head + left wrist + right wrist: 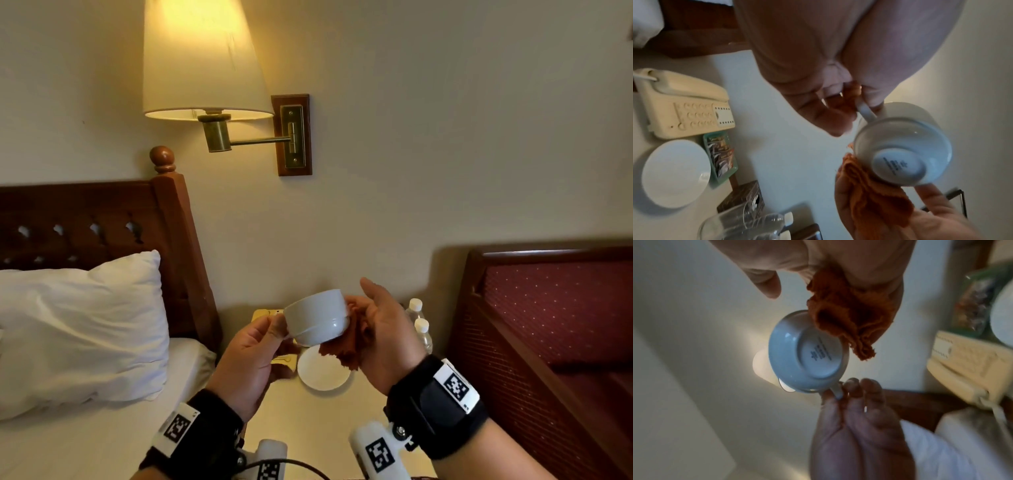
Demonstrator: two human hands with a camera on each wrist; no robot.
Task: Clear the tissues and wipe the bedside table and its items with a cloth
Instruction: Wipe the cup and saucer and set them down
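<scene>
Cup [317, 317] held aloft above bedside table [322, 425], handle pinched by left hand [251, 356], presumably exposing its side; cloth [346, 346] clasped in right hand [387, 329], pressed against cup; saucer [323, 371] left on table beneath.

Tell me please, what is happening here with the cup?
A person is cleaning a white cup held in the air above the bedside table. The left hand pinches its handle, and the right hand holds an orange cloth against the cup's side. The saucer lies on the table below, with two water bottles behind.
</scene>
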